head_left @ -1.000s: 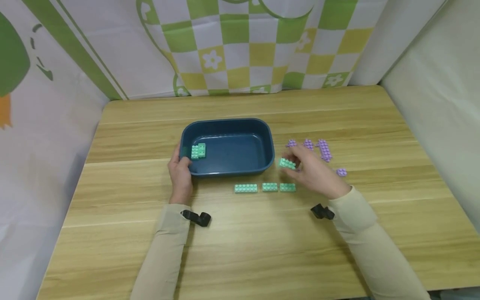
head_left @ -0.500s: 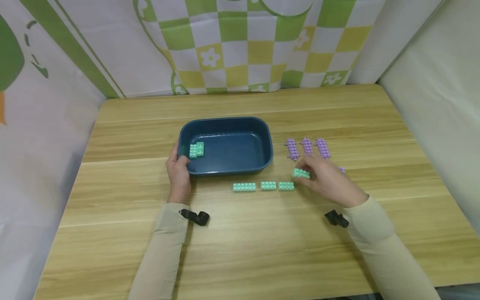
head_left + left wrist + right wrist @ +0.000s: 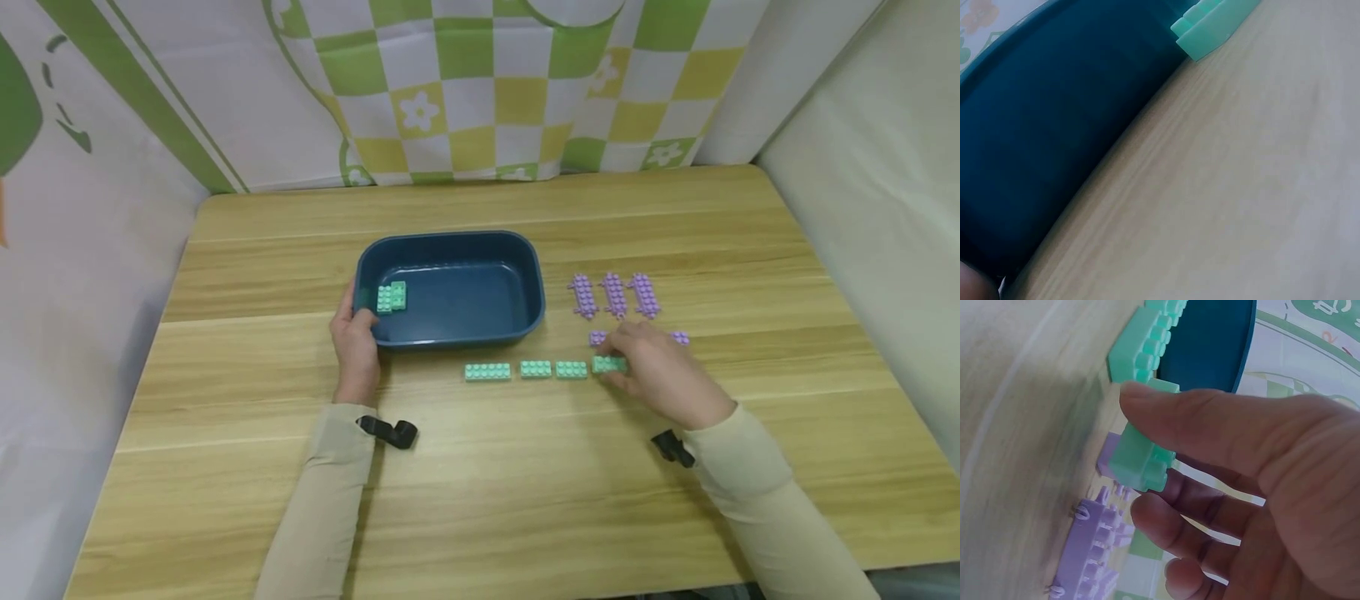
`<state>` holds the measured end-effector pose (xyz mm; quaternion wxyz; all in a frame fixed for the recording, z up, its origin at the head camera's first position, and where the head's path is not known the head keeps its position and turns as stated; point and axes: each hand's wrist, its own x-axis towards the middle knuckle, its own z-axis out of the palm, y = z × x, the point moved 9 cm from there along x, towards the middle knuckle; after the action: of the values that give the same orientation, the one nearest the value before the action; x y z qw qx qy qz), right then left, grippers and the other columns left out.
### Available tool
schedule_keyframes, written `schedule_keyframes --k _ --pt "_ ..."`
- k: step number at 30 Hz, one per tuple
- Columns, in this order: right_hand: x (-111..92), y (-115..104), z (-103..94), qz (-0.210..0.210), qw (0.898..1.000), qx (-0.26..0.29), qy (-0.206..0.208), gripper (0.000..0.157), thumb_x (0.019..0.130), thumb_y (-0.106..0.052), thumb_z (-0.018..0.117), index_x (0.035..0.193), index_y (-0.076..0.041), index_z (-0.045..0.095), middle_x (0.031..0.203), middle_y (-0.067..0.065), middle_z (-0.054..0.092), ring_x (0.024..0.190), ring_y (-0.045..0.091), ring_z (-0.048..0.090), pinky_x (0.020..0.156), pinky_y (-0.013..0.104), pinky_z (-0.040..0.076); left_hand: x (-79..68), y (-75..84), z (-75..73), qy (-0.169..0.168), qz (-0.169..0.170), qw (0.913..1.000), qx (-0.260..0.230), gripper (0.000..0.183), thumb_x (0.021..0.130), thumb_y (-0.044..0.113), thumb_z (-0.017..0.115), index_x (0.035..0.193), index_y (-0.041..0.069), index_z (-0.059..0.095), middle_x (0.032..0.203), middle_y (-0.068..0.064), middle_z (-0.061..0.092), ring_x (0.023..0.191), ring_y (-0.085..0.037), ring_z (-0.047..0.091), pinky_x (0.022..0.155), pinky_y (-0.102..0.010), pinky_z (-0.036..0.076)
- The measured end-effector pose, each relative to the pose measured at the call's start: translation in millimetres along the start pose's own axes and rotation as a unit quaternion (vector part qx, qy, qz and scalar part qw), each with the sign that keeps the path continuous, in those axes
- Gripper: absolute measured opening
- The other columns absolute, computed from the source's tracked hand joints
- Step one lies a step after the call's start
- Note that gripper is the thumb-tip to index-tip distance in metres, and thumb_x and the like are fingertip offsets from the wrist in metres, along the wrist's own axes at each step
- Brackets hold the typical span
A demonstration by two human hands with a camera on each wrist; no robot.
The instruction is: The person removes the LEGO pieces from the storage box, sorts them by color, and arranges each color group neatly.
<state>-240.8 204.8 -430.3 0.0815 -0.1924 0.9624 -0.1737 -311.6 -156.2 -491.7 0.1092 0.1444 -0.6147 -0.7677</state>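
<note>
A dark blue rectangular bin [image 3: 480, 312] stands on the table, two light green toy bricks [image 3: 392, 297] inside at its left end. My left hand [image 3: 355, 354] grips the bin's left side, thumb over the rim and fingers along the outer wall. At the right end of a row of green bricks, my right hand [image 3: 667, 375] pinches another green toy brick [image 3: 609, 364] between thumb and fingers. The right wrist view shows this brick [image 3: 1132, 456] under the thumb; whether it touches the table I cannot tell. Partly behind the right hand lie small purple bricks [image 3: 597, 337].
Left of the held brick, three green bricks [image 3: 536, 369] lie in line in front of the bin. Three longer purple pieces [image 3: 615, 296] with side pegs lie right of the bin. A patterned cloth [image 3: 468, 92] hangs behind the wooden table [image 3: 495, 500].
My right hand has carried the green brick rightward and toward me, down to the end of the row. The purple pieces it covered now show more. My left hand keeps its grip.
</note>
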Motion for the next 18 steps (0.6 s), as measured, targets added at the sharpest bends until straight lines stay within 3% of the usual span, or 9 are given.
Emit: schedule_keyframes --k 18 --pt "0.1 2.0 10.2 -0.015 1.0 -0.011 -0.003 0.028 0.074 -0.013 0.082 0.1 -0.008 0.072 0.097 0.005 0.065 0.092 0.025 0.056 0.079 0.046 0.049 -0.3 1.4 0.7 -0.008 0.001 1.0 0.004 0.07 0.077 -0.009 0.038 0.146 0.004 0.041 0.15 -0.003 0.043 0.139 -0.007 0.031 0.111 -0.024 0.025"
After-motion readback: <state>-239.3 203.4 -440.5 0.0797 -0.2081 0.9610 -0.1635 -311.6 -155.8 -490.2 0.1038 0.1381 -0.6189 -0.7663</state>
